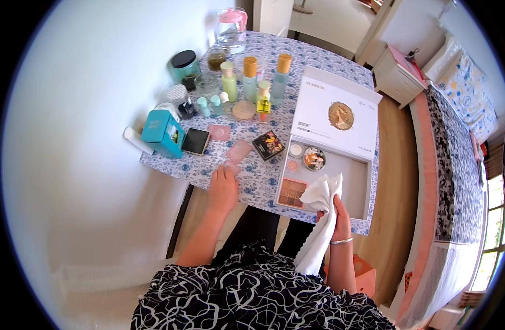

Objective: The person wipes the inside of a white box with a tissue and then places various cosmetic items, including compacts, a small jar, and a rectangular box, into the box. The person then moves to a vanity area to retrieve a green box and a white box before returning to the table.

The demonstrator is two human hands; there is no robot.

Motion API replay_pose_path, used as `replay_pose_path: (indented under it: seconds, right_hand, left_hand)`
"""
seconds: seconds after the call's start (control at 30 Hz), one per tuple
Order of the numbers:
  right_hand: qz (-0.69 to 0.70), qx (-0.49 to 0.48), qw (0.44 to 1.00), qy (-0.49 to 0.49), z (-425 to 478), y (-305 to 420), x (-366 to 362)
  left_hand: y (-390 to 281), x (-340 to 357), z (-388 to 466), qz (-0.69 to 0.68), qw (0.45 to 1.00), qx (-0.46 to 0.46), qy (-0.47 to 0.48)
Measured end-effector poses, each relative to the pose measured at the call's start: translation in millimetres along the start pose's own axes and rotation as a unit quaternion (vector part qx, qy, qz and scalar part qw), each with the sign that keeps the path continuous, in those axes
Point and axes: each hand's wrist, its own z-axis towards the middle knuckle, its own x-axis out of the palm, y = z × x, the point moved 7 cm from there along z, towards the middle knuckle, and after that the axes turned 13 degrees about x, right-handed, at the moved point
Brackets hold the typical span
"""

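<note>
My right hand (340,216) grips a white cloth (324,231) by its middle. The cloth's upper folds spread over the near part of an open white box (351,192), and its long end hangs down to my lap. My left hand (223,185) lies at the table's near edge, its fingertips touching a small pink translucent piece (233,167). Whether the fingers grip this piece cannot be seen. Two more flat pink pieces, a nearer one (239,151) and a farther one (219,132), lie beyond. Inside the box are an eyeshadow palette (292,192), a round tin (314,159) and two small round pots.
A dark patterned compact (268,145), a smartphone (196,142) and a teal tin (163,132) lie or stand on the floral tablecloth (256,189). Behind them are cosmetic bottles (250,80), glass jars (185,68) and a pink-lidded pitcher (231,33). The box lid (335,111) leans back, open.
</note>
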Motion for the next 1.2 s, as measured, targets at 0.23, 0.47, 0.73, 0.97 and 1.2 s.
replay_pose_path:
  seconds: [0.23, 0.47, 0.73, 0.97, 1.2]
  right_hand:
    - [-0.002, -0.023, 0.999, -0.031, -10.7, 5.0, -15.5]
    - [-0.059, -0.048, 0.996, -0.051, -20.1, 6.0, -13.1]
    - [-0.282, -0.143, 0.949, 0.011, -33.2, -2.7, 50.5]
    - [-0.376, -0.252, 0.892, 0.000, -31.7, -26.3, 72.2]
    - [-0.332, -0.265, 0.905, -0.031, -31.1, -12.6, 57.6]
  left_hand:
    - [2.4, 26.3, 2.6, 0.075, 0.985, 0.040, 0.148]
    - [22.1, 11.6, 1.0, 0.028, 0.998, -0.020, 0.061]
    - [-49.9, -38.6, 3.9, -0.383, 0.911, -0.134, -0.076]
    - [-115.5, -36.3, 1.1, -0.593, 0.798, -0.105, -0.034]
    - [-124.7, -23.2, -12.0, -0.718, 0.646, -0.207, 0.156]
